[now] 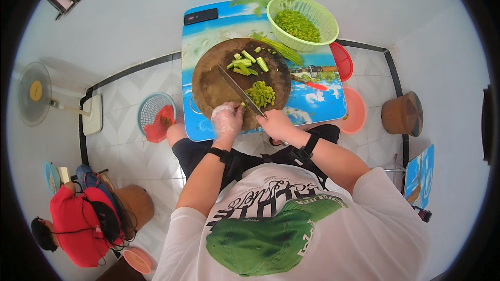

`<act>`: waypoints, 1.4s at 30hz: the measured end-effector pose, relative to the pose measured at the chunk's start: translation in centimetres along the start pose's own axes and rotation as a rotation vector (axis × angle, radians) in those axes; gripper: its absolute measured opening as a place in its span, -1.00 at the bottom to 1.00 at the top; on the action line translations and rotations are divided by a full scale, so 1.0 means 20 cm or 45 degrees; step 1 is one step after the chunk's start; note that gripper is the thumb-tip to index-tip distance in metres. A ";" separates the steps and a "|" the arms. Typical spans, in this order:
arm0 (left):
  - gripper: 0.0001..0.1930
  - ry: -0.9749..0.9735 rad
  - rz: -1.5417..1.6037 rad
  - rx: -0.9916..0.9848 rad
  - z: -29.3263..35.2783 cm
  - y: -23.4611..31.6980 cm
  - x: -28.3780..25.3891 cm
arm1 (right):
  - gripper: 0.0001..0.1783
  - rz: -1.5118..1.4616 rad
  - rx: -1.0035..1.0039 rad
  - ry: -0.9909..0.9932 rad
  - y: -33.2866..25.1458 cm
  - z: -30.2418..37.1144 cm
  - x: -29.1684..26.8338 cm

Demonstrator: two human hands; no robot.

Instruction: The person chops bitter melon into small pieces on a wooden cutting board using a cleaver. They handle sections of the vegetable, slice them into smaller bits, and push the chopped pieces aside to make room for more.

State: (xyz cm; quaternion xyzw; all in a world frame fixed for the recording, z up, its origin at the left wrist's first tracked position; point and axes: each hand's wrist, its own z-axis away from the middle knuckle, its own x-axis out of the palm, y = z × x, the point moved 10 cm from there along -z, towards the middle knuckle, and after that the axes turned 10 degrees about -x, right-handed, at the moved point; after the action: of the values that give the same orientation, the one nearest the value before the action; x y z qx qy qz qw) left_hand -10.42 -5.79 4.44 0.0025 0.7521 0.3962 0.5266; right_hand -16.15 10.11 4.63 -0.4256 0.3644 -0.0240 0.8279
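Note:
My right hand (276, 125) grips the handle of a long kitchen knife (237, 89), whose blade slants across a round wooden chopping board (211, 86). Beside the blade, my left hand (227, 119), in a clear plastic glove, has its fingers closed on a small piece of green vegetable (242, 104). On the other side of the knife lies a heap of diced green vegetable (260, 94). Farther back on the board are several cut lengths of it (244, 64). A long, ridged green vegetable (284, 51) rests at the board's far right edge.
A green basket (329, 26) of chopped greens stands at the table's far right corner. A peeler with a red handle (315, 84) and a phone (201, 16) lie on the blue table (192, 125). A blue basket (147, 109) is at left; a person in red (78, 224) sits lower left.

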 end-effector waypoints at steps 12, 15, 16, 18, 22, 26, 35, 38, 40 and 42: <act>-0.85 0.023 0.012 0.029 0.00 0.01 -0.01 | -0.49 0.091 -0.091 0.004 0.01 0.06 0.01; -0.85 0.033 0.008 0.035 0.00 0.01 -0.01 | -0.49 0.053 -0.017 -0.049 0.00 0.07 0.01; -0.85 0.048 0.008 0.049 0.00 0.01 -0.01 | -0.49 0.057 -0.018 -0.048 0.00 0.07 0.01; -0.84 0.035 0.010 0.035 0.00 0.00 -0.01 | -0.49 0.054 -0.006 -0.069 0.00 0.07 0.02; -0.83 -0.010 -0.017 0.003 -0.01 0.00 0.00 | -0.43 0.005 -0.013 -0.080 0.03 0.13 0.02; -0.83 -0.057 -0.020 -0.019 -0.01 0.00 0.02 | -0.44 -0.019 0.052 -0.173 0.07 0.28 0.00; -0.85 0.020 -0.023 0.068 0.00 0.03 -0.01 | -0.44 0.013 0.065 -0.201 0.08 0.26 0.01; -0.85 -0.019 -0.036 0.021 -0.02 0.04 0.01 | -0.47 0.158 -0.095 -0.025 0.11 0.09 0.05; -0.85 -0.010 -0.020 0.023 -0.01 0.03 0.00 | -0.49 0.227 -0.240 0.147 0.02 0.02 0.04; -0.85 0.001 -0.026 0.026 0.00 0.03 -0.01 | -0.50 0.204 -0.198 0.162 0.01 -0.04 0.03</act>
State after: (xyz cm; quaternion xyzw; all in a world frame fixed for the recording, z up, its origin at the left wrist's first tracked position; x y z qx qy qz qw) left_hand -10.51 -5.55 4.95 0.0000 0.7563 0.3832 0.5302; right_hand -16.24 9.44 3.93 -0.4555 0.4500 0.0436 0.7669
